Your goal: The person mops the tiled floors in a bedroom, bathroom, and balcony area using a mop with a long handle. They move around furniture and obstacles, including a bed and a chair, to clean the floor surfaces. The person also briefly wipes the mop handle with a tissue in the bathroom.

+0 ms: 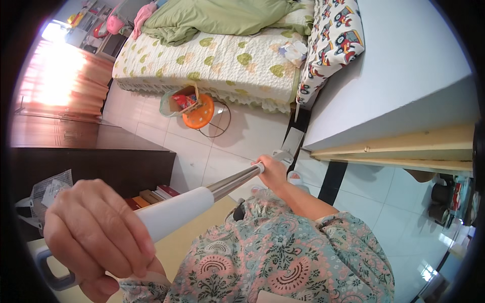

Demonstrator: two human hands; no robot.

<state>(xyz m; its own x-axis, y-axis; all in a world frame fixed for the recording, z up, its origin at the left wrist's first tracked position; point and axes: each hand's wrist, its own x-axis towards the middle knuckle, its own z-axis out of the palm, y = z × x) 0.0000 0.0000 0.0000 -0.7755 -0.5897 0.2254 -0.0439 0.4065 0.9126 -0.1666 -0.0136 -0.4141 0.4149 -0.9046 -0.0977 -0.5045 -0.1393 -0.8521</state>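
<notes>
I see one mop point(235, 183) slanting across in front of the person's body, its white head point(284, 155) down near the corner of the pale wall point(384, 96). Two hands grasp it: the left hand point(96, 232) curls around the thick white upper handle, the right hand point(270, 171) closes around the metal pole lower down. Two pale slippers point(294, 178) show below. Beyond, one orange stool point(199, 116) stands on the tiles beside the one bed point(212, 70), taking up floor there, with one tan container at it. One green blanket point(227, 17) lies on top. A dark cabinet point(101, 164) blocks the left side.
</notes>
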